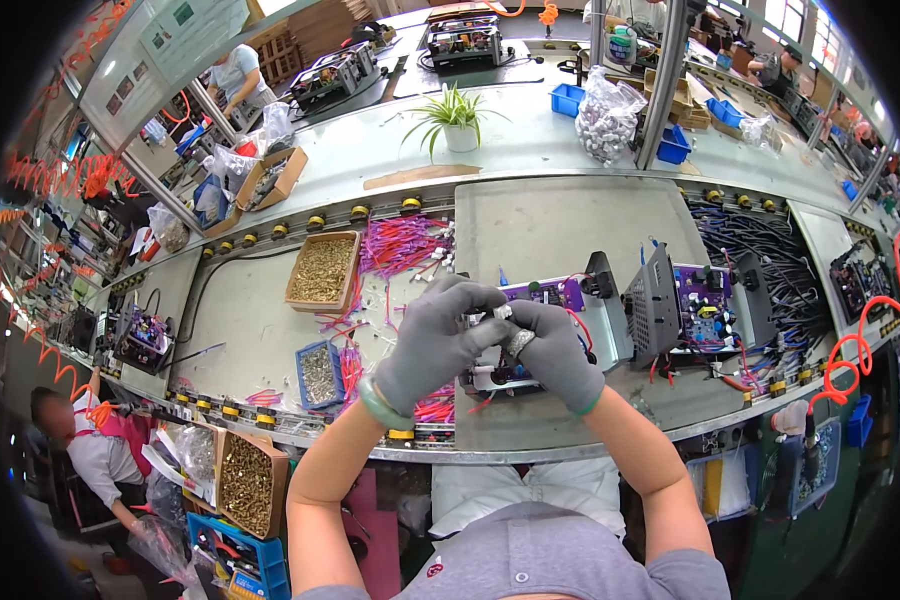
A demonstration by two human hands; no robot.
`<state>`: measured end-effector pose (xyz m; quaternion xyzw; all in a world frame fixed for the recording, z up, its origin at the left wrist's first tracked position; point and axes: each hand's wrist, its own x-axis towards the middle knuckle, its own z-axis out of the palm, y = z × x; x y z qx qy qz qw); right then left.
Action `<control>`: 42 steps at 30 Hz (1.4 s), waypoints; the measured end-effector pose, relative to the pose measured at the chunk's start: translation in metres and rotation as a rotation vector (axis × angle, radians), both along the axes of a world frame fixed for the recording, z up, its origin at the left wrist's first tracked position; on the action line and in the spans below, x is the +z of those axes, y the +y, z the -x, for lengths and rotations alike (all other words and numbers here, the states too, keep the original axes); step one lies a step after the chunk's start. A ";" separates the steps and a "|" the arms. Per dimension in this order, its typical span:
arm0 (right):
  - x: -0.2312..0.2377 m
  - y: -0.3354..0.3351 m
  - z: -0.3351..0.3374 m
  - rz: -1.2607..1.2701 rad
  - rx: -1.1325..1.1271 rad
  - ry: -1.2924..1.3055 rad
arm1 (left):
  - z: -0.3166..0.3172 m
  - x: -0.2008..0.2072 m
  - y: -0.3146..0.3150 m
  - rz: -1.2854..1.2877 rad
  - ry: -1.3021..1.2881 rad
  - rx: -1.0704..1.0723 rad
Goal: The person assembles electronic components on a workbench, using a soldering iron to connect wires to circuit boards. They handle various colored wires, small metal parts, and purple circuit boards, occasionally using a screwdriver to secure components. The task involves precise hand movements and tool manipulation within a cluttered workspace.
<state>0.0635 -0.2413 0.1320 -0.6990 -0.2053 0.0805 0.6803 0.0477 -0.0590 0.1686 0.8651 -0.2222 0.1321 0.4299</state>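
Observation:
Both my hands wear grey gloves and meet above an electronic unit on the bench. My left hand [432, 338] is closed, its thumb and fingers pinching toward a small white part [503, 312]. From the other side my right hand [558, 358] is closed round the same spot, fingers bent against the part. Its exact kind is too small to tell. Under the hands, partly covered, lies the open unit with a purple circuit board [552, 292], a metal case side [608, 315] and red wires. A second open unit [705, 305] stands just to the right.
To the left sit a carton of brass-coloured parts [323, 272], a blue bin of small metal pieces [320, 376] and pink-red wires [405, 243]. Black cables [765, 265] are heaped at right. Beyond the line stands a potted plant [459, 132]. A person [100, 440] works at lower left.

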 end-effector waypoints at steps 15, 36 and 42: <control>-0.005 0.005 -0.011 0.562 -0.254 -0.823 | -0.008 -0.030 0.012 0.133 0.189 0.209; 0.019 0.025 -0.068 1.321 0.375 -0.445 | -0.001 -0.056 0.039 0.655 0.846 -0.108; 0.008 0.024 -0.057 1.272 0.326 -0.536 | 0.001 -0.053 0.033 0.706 0.840 -0.047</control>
